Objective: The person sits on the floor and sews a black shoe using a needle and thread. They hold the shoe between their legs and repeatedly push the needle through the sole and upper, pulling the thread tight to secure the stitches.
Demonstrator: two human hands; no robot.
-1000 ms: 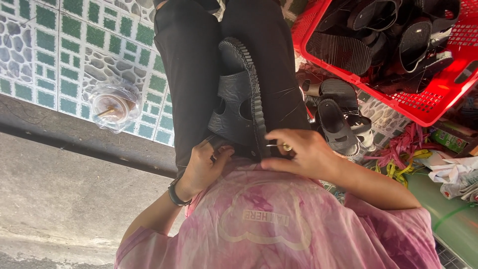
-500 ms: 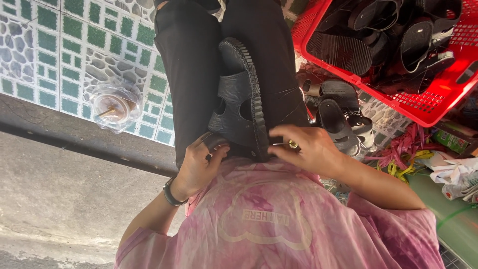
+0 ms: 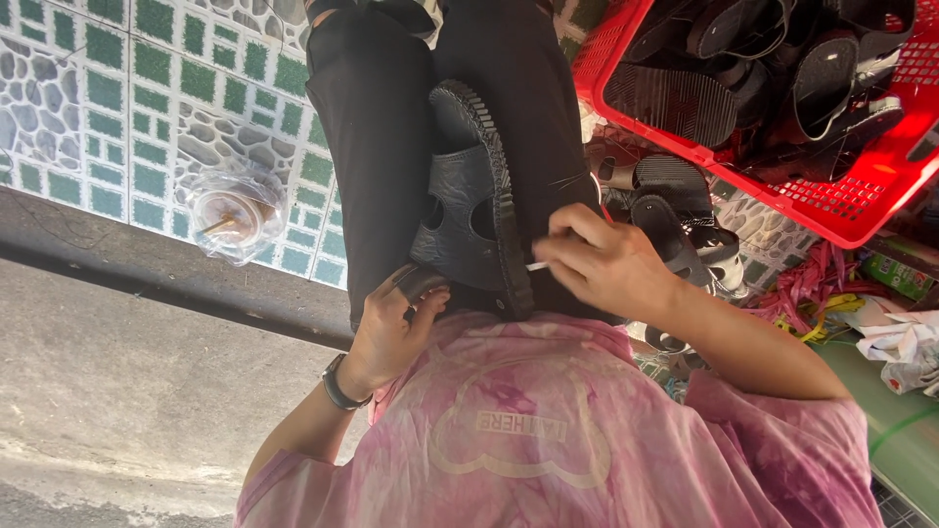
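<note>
One black sandal lies on my lap. My left hand grips its heel end; my right hand pinches one thin pale tool against its sole edge. Beside the sandal: one red basket holding several sandals, loose sandals under it, one bagged drink cup.

sandal: black, open-toed, two cut-outs in the upper, ridged sole edge turned right; lying lengthwise on a black-trousered lap, heel end nearest both hands, toe end pointing away
sandal heel: gripped from below by left hand, thumb over the upper
sandal sole edge: touched by right hand on its right side, near the heel
needle: thin, pale, short; pinched in right fingertips, tip against the sole edge, roughly level
</note>
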